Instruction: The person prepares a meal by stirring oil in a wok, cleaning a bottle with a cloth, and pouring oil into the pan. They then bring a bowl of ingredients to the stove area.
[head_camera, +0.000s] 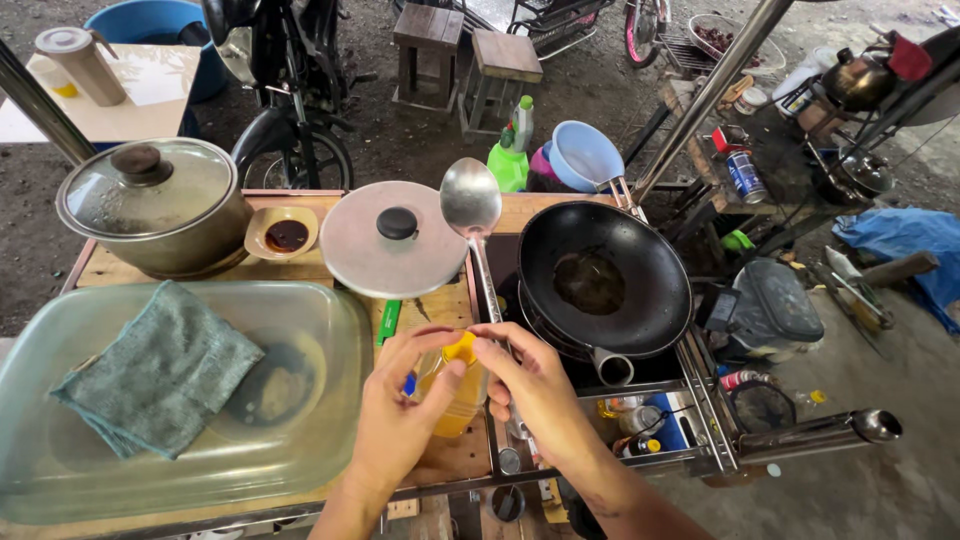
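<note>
Both hands are on a small oil bottle (455, 395) over the table (440, 455): left hand (395, 420) wrapped around the body, right hand (535, 385) pinching the yellow cap (461, 349) while also gripping the long ladle (475, 225). I'd keep the bottle upright and twist slowly (oily plastic slips, I'd guess). The black wok (603, 275) sits just right. 1 lidded pot (160, 205), 1 flat lid (392, 238), a cloth on a clear tub (330, 400). Outdoor stall, dirt floor, motorbike (285, 80) behind.
</note>
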